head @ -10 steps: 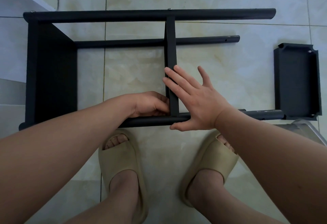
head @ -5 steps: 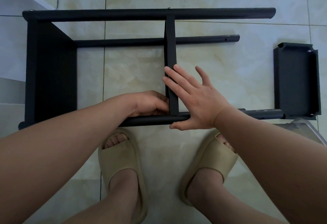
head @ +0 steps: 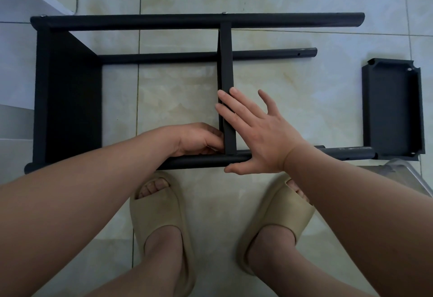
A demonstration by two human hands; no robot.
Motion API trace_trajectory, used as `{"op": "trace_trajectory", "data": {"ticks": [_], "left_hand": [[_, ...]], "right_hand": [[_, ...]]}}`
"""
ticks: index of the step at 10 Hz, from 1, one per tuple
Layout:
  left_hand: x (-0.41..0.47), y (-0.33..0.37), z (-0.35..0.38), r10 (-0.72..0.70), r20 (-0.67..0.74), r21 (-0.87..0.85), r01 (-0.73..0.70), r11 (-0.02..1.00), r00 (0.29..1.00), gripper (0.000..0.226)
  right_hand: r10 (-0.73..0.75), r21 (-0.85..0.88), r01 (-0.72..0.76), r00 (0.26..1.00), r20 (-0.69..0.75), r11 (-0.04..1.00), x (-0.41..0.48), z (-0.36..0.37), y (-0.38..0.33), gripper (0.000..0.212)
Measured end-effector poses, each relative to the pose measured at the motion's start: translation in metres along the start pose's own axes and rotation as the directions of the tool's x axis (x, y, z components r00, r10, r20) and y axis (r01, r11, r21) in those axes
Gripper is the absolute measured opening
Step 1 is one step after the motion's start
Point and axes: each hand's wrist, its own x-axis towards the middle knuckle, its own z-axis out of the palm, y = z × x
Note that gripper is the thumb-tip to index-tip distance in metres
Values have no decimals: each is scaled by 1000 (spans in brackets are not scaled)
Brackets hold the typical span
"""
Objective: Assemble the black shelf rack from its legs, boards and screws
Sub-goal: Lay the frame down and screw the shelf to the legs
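A: Right hand (head: 260, 132) first: we've got it flat, fingers straight & spread, palm on the near leg (head: 199, 162), fingers across the edge of the mid board (head: 226, 62). It holds nothing, just presses

B: And the left hand (head: 199, 139)?

A: Tucked into the corner where mid board meets near leg, on the board's left side, fingers curled. Whether we're pinching a screw in there we can't tell, it's hidden

B: So the joint sits betw. both hands. Axes?

A: Mid board runs near-to-far, leg runs left-right; they meet square, right by the left hand's fingers. Left hand's the closer one to the joint

B: Further out?

A: Left board (head: 68, 100) is on at the left end; far leg (head: 164, 19) shows a screw head (head: 225, 12) above the mid board. Loose board (head: 393, 109) lies on the floor (head: 293, 81) at the near leg's right end. We reckon it goes on once this corner's fastened
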Motion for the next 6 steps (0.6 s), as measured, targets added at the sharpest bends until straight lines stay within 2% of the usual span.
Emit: {"op": "trace_trajectory", "data": {"ticks": [3,5,6], "left_hand": [[1,0,0,26,39,-128,-21,992,999,17],[-1,0,0,8,-19,-1,-8,1000,1000,14],[0,-1,-1,11,-17,-34,-11,999,1000,12]], "right_hand": [[-1,2,1,1000,-6,1000,0,0,0,118],[-2,4,2,1000,-11,1000,0,0,0,117],[-1,8,1,1000,-9,1000,0,0,0,118]]}}
